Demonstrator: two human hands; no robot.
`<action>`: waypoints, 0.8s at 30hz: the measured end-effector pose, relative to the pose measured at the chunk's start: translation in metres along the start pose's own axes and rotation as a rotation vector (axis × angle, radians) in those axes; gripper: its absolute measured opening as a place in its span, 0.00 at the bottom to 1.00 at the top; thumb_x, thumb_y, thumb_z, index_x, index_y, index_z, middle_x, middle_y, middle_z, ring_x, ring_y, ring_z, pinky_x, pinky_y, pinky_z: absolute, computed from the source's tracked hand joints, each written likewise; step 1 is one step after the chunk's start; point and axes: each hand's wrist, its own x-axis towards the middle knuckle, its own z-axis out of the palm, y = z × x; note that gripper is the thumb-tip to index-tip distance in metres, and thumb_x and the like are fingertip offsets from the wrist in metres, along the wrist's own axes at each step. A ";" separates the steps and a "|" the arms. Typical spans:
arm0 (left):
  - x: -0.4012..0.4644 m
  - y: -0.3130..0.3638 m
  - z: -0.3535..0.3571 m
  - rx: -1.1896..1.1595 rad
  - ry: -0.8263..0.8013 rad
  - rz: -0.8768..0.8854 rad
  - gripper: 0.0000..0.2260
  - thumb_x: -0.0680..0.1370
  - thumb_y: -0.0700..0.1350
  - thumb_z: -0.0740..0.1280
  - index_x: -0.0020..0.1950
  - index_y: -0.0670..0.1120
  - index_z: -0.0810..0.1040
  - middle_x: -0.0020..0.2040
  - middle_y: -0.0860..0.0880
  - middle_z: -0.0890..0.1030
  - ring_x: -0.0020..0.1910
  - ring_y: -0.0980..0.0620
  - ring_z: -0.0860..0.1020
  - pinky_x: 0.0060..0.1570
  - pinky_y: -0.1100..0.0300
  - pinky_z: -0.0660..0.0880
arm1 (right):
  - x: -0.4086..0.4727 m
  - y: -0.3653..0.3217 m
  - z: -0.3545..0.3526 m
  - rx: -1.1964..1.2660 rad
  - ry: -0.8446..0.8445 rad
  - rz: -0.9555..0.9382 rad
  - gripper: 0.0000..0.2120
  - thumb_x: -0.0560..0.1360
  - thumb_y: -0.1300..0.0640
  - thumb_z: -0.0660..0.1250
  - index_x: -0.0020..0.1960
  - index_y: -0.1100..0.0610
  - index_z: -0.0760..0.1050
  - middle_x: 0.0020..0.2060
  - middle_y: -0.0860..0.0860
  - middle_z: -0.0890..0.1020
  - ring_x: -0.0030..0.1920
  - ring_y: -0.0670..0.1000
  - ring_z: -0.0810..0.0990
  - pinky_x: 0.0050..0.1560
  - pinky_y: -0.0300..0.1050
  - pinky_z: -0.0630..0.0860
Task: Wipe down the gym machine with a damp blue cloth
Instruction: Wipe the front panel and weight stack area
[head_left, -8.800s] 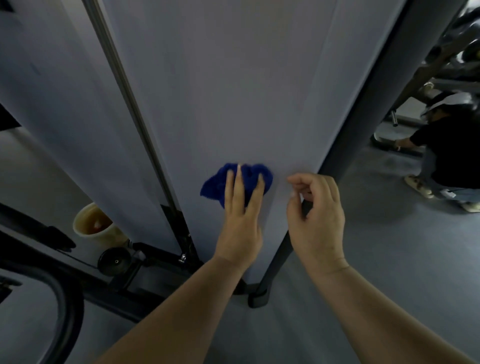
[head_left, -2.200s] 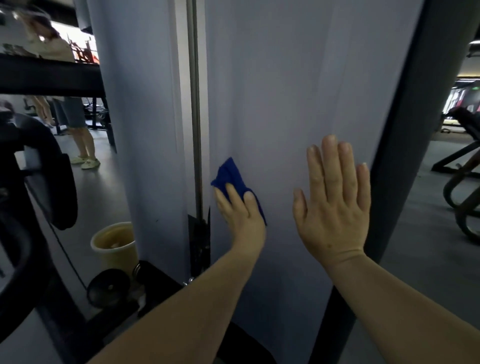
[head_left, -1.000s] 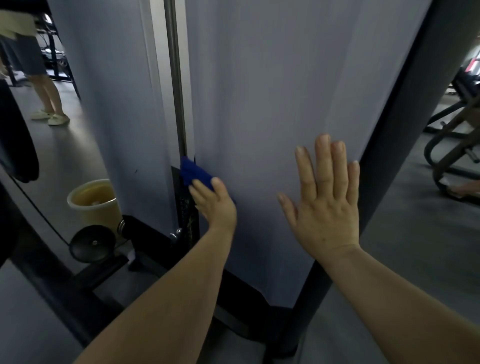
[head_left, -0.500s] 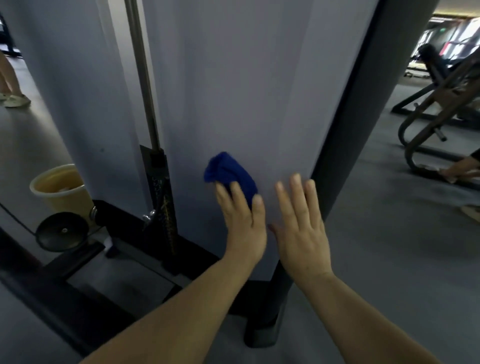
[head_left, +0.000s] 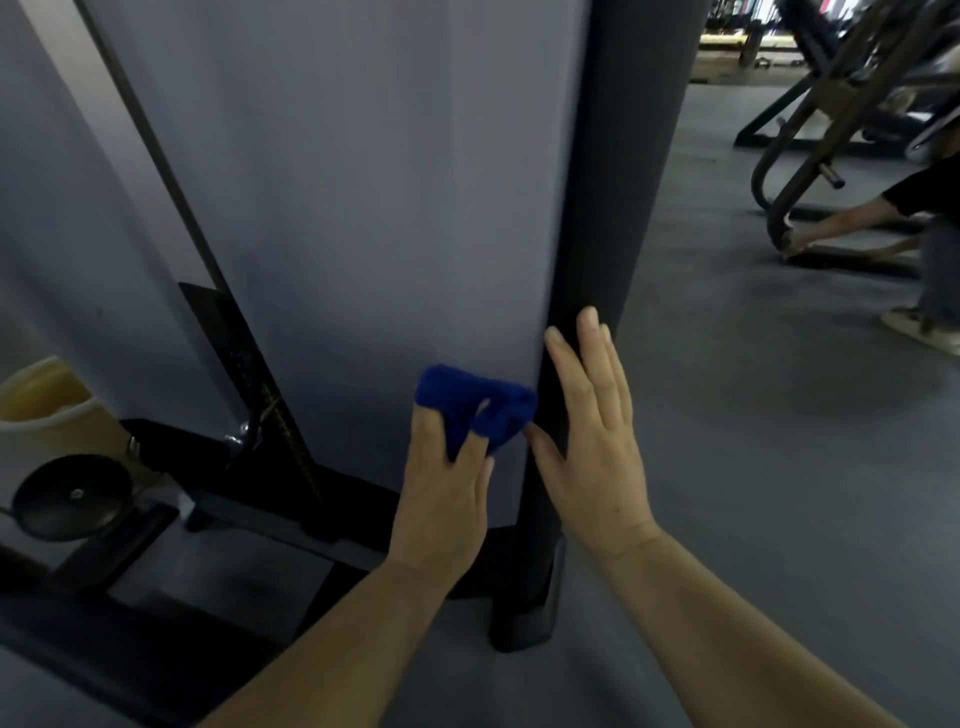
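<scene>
One bunched, deep-blue cloth (head_left: 475, 410) sits under the left hand (head_left: 441, 499) whose fingers press it; right hand (head_left: 597, 457) lies flat.

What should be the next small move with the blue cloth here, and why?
Probably slide the blue cloth rightward onto the dark post. The left hand presses it low on the grey panel, right at the panel's edge, and the right hand lies flat on that post.
</scene>
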 end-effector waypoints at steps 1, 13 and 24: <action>0.009 0.004 -0.005 -0.016 0.018 0.001 0.36 0.81 0.45 0.62 0.80 0.58 0.43 0.78 0.38 0.47 0.78 0.42 0.51 0.76 0.53 0.52 | 0.001 0.001 -0.003 0.006 -0.009 -0.008 0.37 0.73 0.73 0.69 0.77 0.60 0.59 0.78 0.52 0.54 0.79 0.53 0.52 0.77 0.39 0.51; -0.011 -0.014 -0.002 0.360 -0.033 0.236 0.40 0.74 0.32 0.68 0.79 0.58 0.55 0.80 0.45 0.39 0.78 0.39 0.41 0.75 0.47 0.47 | -0.033 0.013 0.007 0.218 -0.009 0.088 0.32 0.74 0.79 0.55 0.75 0.62 0.62 0.77 0.54 0.59 0.78 0.55 0.57 0.76 0.41 0.55; -0.049 -0.056 0.016 0.704 -0.311 0.702 0.30 0.78 0.38 0.54 0.79 0.54 0.54 0.81 0.50 0.43 0.79 0.48 0.44 0.76 0.47 0.34 | -0.035 0.024 0.027 0.079 0.042 0.009 0.28 0.73 0.79 0.58 0.71 0.65 0.68 0.76 0.55 0.55 0.79 0.54 0.49 0.77 0.49 0.53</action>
